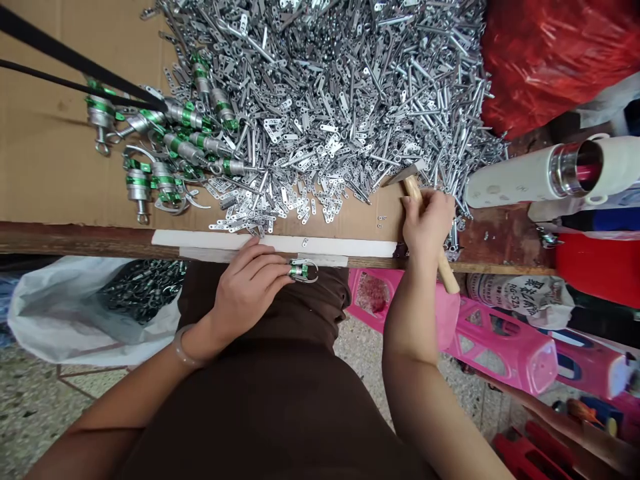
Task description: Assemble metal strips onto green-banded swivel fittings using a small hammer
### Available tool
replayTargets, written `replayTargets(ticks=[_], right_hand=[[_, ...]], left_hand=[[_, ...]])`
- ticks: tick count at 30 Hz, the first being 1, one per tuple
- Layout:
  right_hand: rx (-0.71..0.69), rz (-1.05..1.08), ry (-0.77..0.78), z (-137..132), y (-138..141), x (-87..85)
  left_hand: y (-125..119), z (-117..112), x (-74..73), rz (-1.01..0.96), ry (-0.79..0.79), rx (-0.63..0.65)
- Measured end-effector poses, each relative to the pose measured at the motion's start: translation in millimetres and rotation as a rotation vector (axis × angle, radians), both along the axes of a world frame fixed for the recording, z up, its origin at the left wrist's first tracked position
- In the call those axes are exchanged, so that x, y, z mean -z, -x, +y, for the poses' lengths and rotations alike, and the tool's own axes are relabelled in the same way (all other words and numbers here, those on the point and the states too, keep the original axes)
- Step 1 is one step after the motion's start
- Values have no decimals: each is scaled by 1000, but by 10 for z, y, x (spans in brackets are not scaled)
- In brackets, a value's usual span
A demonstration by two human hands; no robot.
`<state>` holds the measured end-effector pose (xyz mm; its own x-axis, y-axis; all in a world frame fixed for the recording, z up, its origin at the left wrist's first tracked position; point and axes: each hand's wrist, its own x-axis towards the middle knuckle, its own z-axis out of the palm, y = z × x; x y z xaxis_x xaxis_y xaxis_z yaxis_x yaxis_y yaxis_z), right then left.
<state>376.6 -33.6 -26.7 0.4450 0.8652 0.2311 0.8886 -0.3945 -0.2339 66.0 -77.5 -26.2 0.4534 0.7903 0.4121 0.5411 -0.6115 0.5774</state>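
Observation:
My left hand (pixel 249 285) pinches a small silver fitting with a green band and a wire ring (pixel 303 270), holding it against the white strip (pixel 280 243) on the table's front edge. My right hand (pixel 427 223) is wrapped round the wooden handle of a small hammer (pixel 415 188), whose metal head lies at the edge of a big heap of small silver metal plates and pins (pixel 340 100). A cluster of finished green-banded silver fittings (pixel 170 150) lies on the cardboard (pixel 40 133) to the left.
A white thermos (pixel 545 175) lies on its side at the right, below a red plastic bag (pixel 555 53). Under the table, a white bag of metal parts (pixel 100 303) sits left and pink plastic stools (pixel 500 343) right. Two black cords (pixel 60 63) cross the upper left.

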Motion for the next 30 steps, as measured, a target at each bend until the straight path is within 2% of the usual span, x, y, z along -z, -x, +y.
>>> replayTargets(ticks=[3, 4, 6, 8, 10, 14, 19, 25, 27, 30], right_hand=[[-80, 41, 2, -232, 311, -178], [-156, 102, 71, -355, 466, -256], [-442, 281, 290, -610, 768, -398], [-610, 363, 271, -811, 994, -488], [-668, 355, 243, -921, 1118, -519], [-660, 238, 366, -920, 1166, -524], [-661, 189, 355, -867, 1179, -540], [-599, 273, 421, -866, 1151, -480], [-492, 289, 378, -820, 1024, -430], [-158, 196, 131, -671, 691, -316]], left_hand=[[-1, 2, -5, 0, 3, 8], [-1, 4, -5, 2, 6, 10], [3, 7, -3, 4, 14, 15], [7, 8, 3, 1, 24, 20], [10, 5, 11, -5, 25, 22], [10, -7, 27, -14, 19, 6], [10, -19, 37, -29, 26, 1], [14, 5, 39, -19, -12, 11], [12, 19, 27, -43, 2, 4], [39, 19, -25, -117, 63, -8]])
